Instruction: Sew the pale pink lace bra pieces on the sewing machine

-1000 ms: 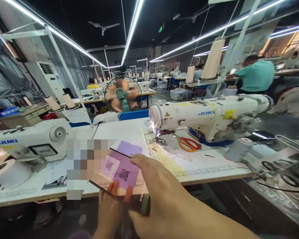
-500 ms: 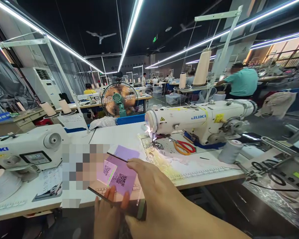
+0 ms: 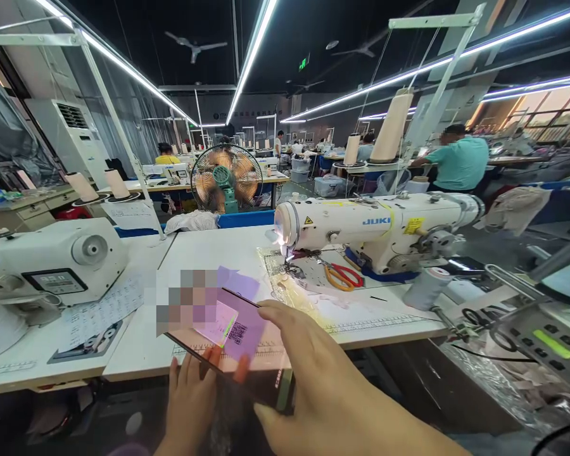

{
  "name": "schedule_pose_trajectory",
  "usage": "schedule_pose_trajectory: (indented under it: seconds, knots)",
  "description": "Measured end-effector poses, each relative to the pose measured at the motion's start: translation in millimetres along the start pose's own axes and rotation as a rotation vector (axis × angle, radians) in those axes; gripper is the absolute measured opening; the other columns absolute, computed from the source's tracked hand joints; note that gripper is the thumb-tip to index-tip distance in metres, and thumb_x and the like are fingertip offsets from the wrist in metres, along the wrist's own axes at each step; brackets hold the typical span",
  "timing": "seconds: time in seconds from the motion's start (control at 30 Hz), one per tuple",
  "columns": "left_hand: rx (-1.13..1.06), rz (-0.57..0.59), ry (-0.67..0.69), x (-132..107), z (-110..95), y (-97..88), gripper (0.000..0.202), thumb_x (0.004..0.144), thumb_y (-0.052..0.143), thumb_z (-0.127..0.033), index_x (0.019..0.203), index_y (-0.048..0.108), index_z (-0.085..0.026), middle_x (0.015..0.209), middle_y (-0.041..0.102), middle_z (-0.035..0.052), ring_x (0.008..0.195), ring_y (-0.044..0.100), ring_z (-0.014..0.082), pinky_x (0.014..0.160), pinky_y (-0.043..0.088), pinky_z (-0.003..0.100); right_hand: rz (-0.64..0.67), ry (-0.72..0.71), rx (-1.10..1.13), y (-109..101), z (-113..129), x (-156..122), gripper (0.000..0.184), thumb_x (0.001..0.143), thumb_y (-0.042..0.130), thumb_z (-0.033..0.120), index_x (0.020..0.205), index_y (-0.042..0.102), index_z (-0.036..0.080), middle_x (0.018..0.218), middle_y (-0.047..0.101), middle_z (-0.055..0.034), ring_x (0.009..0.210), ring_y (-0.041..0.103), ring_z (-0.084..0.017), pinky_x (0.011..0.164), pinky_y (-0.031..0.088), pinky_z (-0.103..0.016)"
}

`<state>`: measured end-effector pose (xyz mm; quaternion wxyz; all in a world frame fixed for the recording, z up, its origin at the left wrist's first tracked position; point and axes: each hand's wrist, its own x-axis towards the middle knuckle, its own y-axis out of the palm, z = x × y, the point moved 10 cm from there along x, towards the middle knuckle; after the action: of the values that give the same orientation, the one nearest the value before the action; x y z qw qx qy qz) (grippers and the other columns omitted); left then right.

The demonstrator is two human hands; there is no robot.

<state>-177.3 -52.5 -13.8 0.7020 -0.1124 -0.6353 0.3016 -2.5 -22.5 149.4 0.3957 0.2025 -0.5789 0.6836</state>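
Both my hands hold a dark phone point(image 3: 261, 380) low in front of me, at the near edge of a white sewing table point(image 3: 218, 253). My left hand point(image 3: 190, 399) grips its lower left edge, fingers curled over the screen. My right hand point(image 3: 313, 373) wraps the right side, thumb at the bottom corner. The screen shows purple cards with a QR code point(image 3: 237, 330); part of it is pixelated. Beyond the phone stands a white JUKI sewing machine point(image 3: 375, 228) with its needle light on.
Orange-handled scissors point(image 3: 339, 275) lie by the needle on the table. A second JUKI machine point(image 3: 52, 259) stands at left, a fan point(image 3: 227, 177) behind. Thread cones point(image 3: 392, 126) stand on a stand. A person in a teal shirt point(image 3: 458, 161) sits at the back right.
The camera has shifted a little, and the phone sits slightly to the right and tilted flatter. Both hands keep their hold on it.
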Motion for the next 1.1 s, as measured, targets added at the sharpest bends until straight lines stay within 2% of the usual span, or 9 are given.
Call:
schedule_pose_trajectory:
  seconds: [0.27,0.4,0.6,0.77,0.9,1.1]
  knots:
    - [0.102,0.044,0.102,-7.8,-2.1,10.2,0.033,0.080,0.044,-0.017,0.095,0.074,-0.021,0.102,0.065,0.0181,0.104,0.056,0.0345,0.095,0.040,0.059,0.013,0.016,-0.018,-1.1,-7.7,-12.2,0.075,0.065,0.054,0.024,0.132,0.025,0.011,0.128,0.046,-0.0192,0.120,0.046,-0.029,0.098,0.044,-0.044]
    - [0.094,0.049,0.085,-7.7,-1.5,11.3,0.032,0.081,0.043,-0.018,0.087,0.075,-0.021,0.102,0.065,0.0181,0.104,0.057,0.0343,0.094,0.040,0.059,-0.008,0.007,-0.002,-2.6,-8.7,-13.0,0.074,0.064,0.053,0.023,0.131,0.026,0.011,0.128,0.047,-0.0182,0.120,0.046,-0.028,0.098,0.043,-0.043]
    - [0.096,0.081,0.059,-8.5,-0.3,14.9,0.032,0.079,0.045,-0.016,0.088,0.075,-0.024,0.103,0.067,0.0135,0.103,0.057,0.0334,0.099,0.037,0.058,0.004,0.009,0.008,-3.4,-11.0,-14.2,0.075,0.062,0.053,0.022,0.131,0.025,0.011,0.127,0.047,-0.0174,0.119,0.047,-0.027,0.099,0.043,-0.042]
    - [0.135,0.096,0.072,-13.4,3.4,19.8,0.028,0.078,0.047,-0.019,0.087,0.074,-0.023,0.101,0.066,0.0143,0.107,0.056,0.0323,0.101,0.036,0.055,0.032,0.023,0.007,2.3,-13.8,-15.2,0.079,0.061,0.056,0.023,0.133,0.023,0.011,0.129,0.045,-0.0180,0.121,0.044,-0.029,0.099,0.042,-0.045]
    - [0.142,0.082,0.112,-14.2,2.8,19.0,0.026,0.078,0.050,-0.023,0.089,0.073,-0.023,0.100,0.065,0.0145,0.106,0.054,0.0306,0.103,0.033,0.053,0.008,0.012,0.021,1.9,-11.4,-14.0,0.078,0.063,0.056,0.023,0.133,0.023,0.013,0.129,0.046,-0.0162,0.120,0.045,-0.027,0.099,0.043,-0.042]
    - [0.121,0.037,0.096,-5.3,-1.7,8.9,0.028,0.078,0.046,-0.019,0.086,0.073,-0.022,0.099,0.063,0.0158,0.104,0.053,0.0304,0.101,0.034,0.053,0.004,0.016,0.027,2.3,-12.1,-11.8,0.076,0.063,0.054,0.021,0.132,0.025,0.012,0.128,0.047,-0.0164,0.120,0.046,-0.027,0.099,0.043,-0.041]
